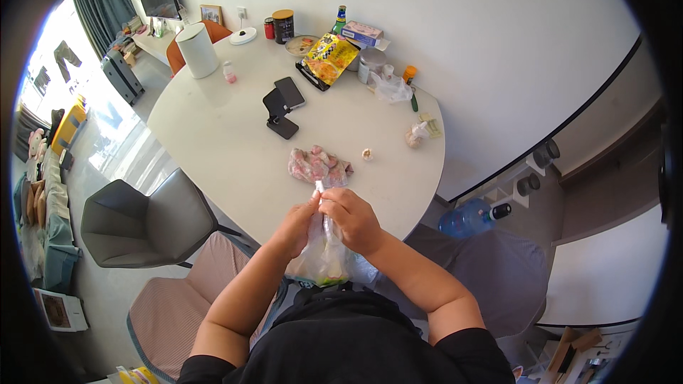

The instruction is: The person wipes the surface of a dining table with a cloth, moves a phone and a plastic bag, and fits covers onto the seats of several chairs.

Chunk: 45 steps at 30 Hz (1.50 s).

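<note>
Close to the table's near edge, my left hand [297,226] and my right hand [353,222] are closed side by side, gripping the gathered neck of a clear plastic bag [313,259]. The bag's body hangs below them, in front of my torso, with something green and yellowish inside. A twisted white end of plastic sticks out beyond my fingers. Just past it lies a clear bag of pinkish-red pieces that look like meat [319,164]; whether the two bags touch I cannot tell. To its right sits a garlic bulb [367,154].
On the white table [213,121] lie a phone [290,92] and a black folding case [277,112]. Farther back stand a yellow food packet [330,59], jars, a green bottle [339,20] and a white canister [198,50]. A knotted bag [415,135] lies right. Chairs flank me.
</note>
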Motion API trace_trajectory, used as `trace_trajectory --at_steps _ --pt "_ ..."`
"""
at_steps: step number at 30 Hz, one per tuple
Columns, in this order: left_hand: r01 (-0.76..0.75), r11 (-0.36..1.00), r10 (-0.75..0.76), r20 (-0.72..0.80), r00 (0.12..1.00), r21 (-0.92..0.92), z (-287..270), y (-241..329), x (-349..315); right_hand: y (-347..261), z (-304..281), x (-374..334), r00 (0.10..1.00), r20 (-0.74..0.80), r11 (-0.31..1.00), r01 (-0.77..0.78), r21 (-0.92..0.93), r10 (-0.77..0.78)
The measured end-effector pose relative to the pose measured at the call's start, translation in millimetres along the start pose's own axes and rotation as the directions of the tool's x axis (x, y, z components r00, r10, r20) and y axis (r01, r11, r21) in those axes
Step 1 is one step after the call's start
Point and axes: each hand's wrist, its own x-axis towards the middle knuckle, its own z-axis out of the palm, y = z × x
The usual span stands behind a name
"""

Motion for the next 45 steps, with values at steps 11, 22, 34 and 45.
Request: trace_trajectory --at_steps 11,22,34,45 --pt "-0.239 0.929 0.340 -0.391 0.856 0.283 -94 -29 9 17 -26 -109 0.905 0.029 0.902 -0.418 -0.110 0.424" --pt "-0.424 0.866 0.500 -0.465 0.731 0.264 -112 -28 10 6 -42 -127 0.356 0.386 0.087 -0.820 0.566 0.851" --pt "-0.787 0.128 0.561 0.611 0.559 0.603 -3 7 -13 -2 31 -82 0.621 0.549 0.443 -0.784 0.435 0.559" --pt "-0.143 0.541 0.286 -0.022 0.958 0.829 -45 -35 16 -4 19 -69 0.596 0.236 0.576 -0.803 0.157 0.767"
